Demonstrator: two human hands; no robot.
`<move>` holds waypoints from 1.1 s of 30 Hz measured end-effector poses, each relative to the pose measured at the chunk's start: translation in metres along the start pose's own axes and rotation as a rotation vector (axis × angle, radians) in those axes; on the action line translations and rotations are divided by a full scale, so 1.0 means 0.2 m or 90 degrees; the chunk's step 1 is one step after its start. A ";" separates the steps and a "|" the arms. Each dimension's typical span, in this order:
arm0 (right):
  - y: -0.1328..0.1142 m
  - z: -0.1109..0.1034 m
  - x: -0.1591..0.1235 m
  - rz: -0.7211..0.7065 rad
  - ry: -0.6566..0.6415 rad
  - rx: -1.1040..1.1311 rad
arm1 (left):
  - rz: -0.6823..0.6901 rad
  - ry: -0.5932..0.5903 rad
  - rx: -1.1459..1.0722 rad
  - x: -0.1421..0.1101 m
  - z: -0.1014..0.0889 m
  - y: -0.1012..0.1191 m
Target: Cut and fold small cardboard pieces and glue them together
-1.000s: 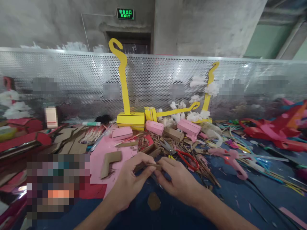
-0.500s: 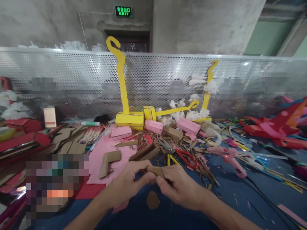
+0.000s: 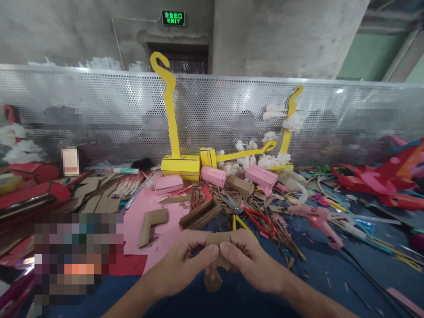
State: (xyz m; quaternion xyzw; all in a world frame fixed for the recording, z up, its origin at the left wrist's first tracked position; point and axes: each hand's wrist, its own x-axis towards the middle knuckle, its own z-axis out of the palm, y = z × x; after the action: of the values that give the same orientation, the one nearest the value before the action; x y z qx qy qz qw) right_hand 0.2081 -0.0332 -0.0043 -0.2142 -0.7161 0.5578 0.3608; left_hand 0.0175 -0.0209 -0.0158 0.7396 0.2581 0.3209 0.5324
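A small piece of brown cardboard [image 3: 218,240] is pinched between both hands at the near middle of the table. My left hand [image 3: 194,260] grips its left side, thumb on the near face. On its right side my right hand [image 3: 247,256] holds it the same way. Below the hands a small roundish cardboard piece [image 3: 213,281] shows, partly covered by the left fingers. Just beyond the hands stands an open brown cardboard box [image 3: 200,214]. An L-shaped cardboard piece [image 3: 150,223] lies to the left on pink paper [image 3: 132,236].
Red-handled scissors [image 3: 261,221] lie among cardboard scraps beyond my right hand. A pink glue gun [image 3: 319,221] with a black cord rests at right. Yellow hooked cardboard shapes [image 3: 172,128] and pink boxes [image 3: 261,176] stand before a perforated metal screen [image 3: 205,106].
Both hands have turned the cardboard piece so its broad face shows more, with the thumbs now side by side on it. The view has shifted slightly.
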 end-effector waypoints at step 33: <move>0.11 -0.03 0.03 0.058 0.137 -0.038 | -0.020 0.032 0.303 0.03 -0.03 0.05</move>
State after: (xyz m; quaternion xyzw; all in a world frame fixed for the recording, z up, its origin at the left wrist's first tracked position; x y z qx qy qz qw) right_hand 0.2063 -0.0183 -0.0229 -0.3158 -0.6787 0.5261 0.4036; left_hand 0.0178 -0.0159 -0.0048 0.8317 0.3513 0.2611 0.3417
